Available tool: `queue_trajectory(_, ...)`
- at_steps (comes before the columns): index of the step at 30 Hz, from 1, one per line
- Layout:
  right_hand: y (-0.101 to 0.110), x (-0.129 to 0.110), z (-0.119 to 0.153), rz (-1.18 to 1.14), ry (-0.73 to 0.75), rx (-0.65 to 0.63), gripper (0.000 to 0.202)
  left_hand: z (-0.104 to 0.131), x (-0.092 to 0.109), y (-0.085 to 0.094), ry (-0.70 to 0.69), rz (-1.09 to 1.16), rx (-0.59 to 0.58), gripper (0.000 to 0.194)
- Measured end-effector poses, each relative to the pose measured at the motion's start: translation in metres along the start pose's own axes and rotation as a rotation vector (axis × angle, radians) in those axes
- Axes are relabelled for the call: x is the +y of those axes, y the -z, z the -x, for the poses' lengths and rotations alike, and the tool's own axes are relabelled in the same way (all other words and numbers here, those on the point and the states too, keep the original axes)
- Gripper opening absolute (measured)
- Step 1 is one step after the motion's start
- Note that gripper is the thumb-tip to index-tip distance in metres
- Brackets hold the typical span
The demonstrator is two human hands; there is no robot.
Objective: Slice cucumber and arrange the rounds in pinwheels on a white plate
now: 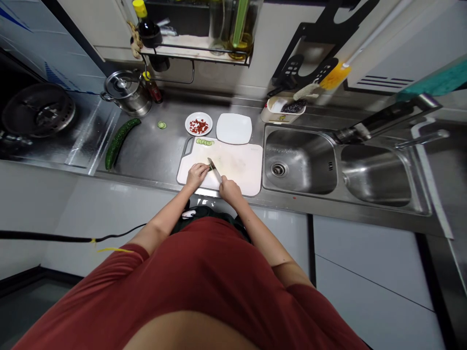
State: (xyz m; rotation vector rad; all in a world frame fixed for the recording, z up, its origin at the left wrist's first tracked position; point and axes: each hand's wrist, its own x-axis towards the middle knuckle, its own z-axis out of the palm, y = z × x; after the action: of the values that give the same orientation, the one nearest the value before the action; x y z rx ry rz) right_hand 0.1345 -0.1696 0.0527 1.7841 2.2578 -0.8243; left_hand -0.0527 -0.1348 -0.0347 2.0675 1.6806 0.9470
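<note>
On the white cutting board (241, 167), my right hand (230, 190) is closed around the handle of a kitchen knife (215, 169). The blade slants up and left, with its tip near the middle of the board. My left hand (197, 175) presses its fingers on a small dark green piece, which looks like cucumber (210, 167), right beside the blade. Pale green cucumber slices (205, 142) lie in an overlapping row at the board's top left. Behind the board are a white plate with chopped red bits (199, 126) and a bare square white plate (234, 128).
A whole cucumber (119, 141) and loose cucumber slices (162, 125) lie on the steel counter at left. Behind them stand a lidded pot (126, 91) and a small sauce bottle (153, 90). A frying pan (38, 109) sits far left; a double sink (302, 163) is at right.
</note>
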Motion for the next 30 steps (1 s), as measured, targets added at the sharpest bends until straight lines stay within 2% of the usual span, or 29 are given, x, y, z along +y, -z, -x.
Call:
queue_trajectory(8,0.002,-0.003,0.001,0.085,0.014,0.006,0.025,0.000,-0.005,-0.004,-0.107,-0.028,0.073,0.024)
queue_trajectory(18,0.001,-0.012,0.003,0.108,0.009,-0.042,0.026,0.000,-0.004,-0.004,-0.123,-0.042,0.060,0.024)
queue_trajectory(30,0.004,-0.011,0.003,0.120,0.023,-0.079,0.025,-0.001,-0.004,-0.004,-0.117,-0.034,0.055,0.025)
